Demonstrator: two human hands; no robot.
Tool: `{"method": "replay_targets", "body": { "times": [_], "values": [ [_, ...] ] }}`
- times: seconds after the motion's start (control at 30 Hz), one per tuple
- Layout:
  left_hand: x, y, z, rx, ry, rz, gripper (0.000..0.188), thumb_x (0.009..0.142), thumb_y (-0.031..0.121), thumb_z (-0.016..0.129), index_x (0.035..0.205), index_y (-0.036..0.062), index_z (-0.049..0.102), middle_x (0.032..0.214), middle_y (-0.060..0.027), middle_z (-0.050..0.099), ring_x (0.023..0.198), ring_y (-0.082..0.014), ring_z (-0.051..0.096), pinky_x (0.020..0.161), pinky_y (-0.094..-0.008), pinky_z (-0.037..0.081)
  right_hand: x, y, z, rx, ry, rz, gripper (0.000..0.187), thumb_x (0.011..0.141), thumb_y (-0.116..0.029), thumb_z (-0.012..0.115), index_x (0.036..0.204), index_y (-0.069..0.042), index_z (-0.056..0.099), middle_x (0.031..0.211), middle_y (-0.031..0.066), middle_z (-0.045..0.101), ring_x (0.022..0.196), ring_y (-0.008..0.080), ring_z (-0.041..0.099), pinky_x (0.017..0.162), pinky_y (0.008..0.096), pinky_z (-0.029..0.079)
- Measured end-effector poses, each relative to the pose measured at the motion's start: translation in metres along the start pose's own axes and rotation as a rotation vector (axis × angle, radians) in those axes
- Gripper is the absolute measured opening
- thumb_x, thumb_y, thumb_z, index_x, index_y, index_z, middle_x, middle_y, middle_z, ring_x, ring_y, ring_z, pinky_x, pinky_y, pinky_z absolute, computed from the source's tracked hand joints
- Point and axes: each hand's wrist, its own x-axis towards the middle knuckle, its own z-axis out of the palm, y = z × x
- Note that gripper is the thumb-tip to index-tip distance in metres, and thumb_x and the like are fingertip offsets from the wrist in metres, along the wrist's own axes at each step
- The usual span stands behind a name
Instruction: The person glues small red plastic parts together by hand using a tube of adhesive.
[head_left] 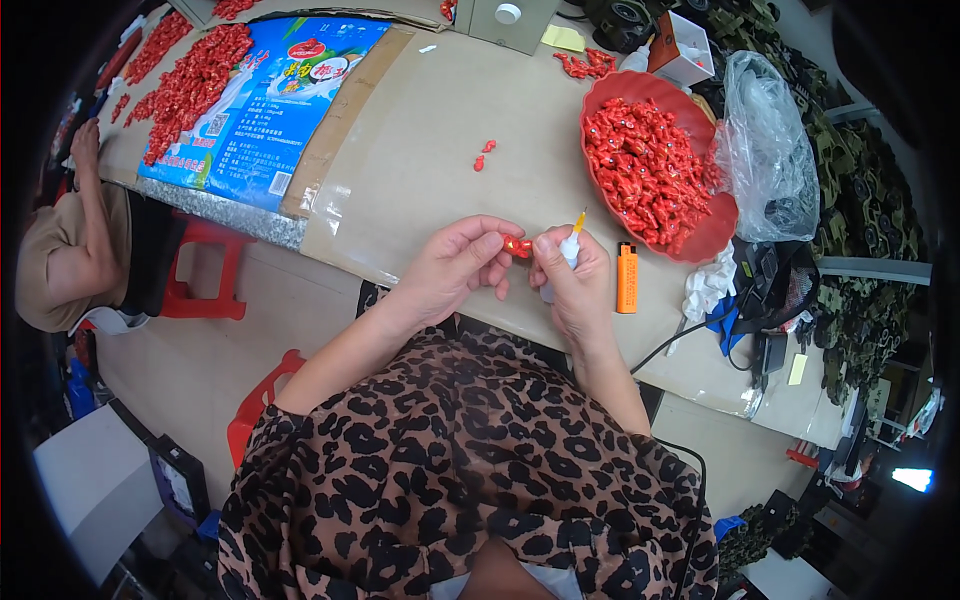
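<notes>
Between the fingertips of my left hand (460, 262) is a small glossy red figurine (517, 246) with a yellowish spot on it. My right hand (577, 278) grips a white glue bottle (569, 250) with a yellow tip pointing up and away, and its thumb and finger also meet the figurine's right end. Both hands are closed and close together over the near edge of the table. Just right of my right hand lies an orange lighter (627, 278). Two small red pieces (484, 156) rest on the table beyond my hands.
A red scalloped bowl (728, 222) heaped with red pieces stands at right, beside a clear plastic bag (765, 150). Crumpled tissue (708, 288) and a black cable (672, 342) lie nearer. At far left, red pieces cover part of a blue printed cardboard sheet (290, 100); another person (85, 230) sits there.
</notes>
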Motion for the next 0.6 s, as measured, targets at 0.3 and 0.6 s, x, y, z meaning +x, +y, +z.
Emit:
{"method": "replay_targets", "body": {
  "times": [0.3, 0.6],
  "values": [
    [-0.0010, -0.0017, -0.0022, 0.037, -0.001, 0.008, 0.022, 0.088, 0.015, 0.041, 0.101, -0.0015, 0.047, 0.075, -0.0040, 0.048, 0.061, -0.0089, 0.045, 0.056, -0.0262, 0.044, -0.0016, 0.0035, 0.0022, -0.075, 0.022, -0.012, 0.014, 0.080, -0.015, 0.056, 0.077, -0.004, 0.049, 0.062, 0.0004, 0.051, 0.050, 0.0049, 0.045, 0.045, 0.0179, 0.036],
    [-0.0013, -0.0023, -0.0032, 0.070, -0.008, 0.015, 0.022, 0.088, 0.015, 0.041, 0.101, -0.0017, 0.047, 0.074, -0.0041, 0.048, 0.061, -0.0092, 0.045, 0.056, -0.0261, 0.044, -0.0016, 0.0031, 0.0029, -0.161, 0.029, 0.000, 0.011, 0.081, -0.013, 0.054, 0.077, -0.005, 0.048, 0.062, 0.0003, 0.050, 0.049, 0.0052, 0.045, 0.044, 0.0182, 0.036]
  ]
}}
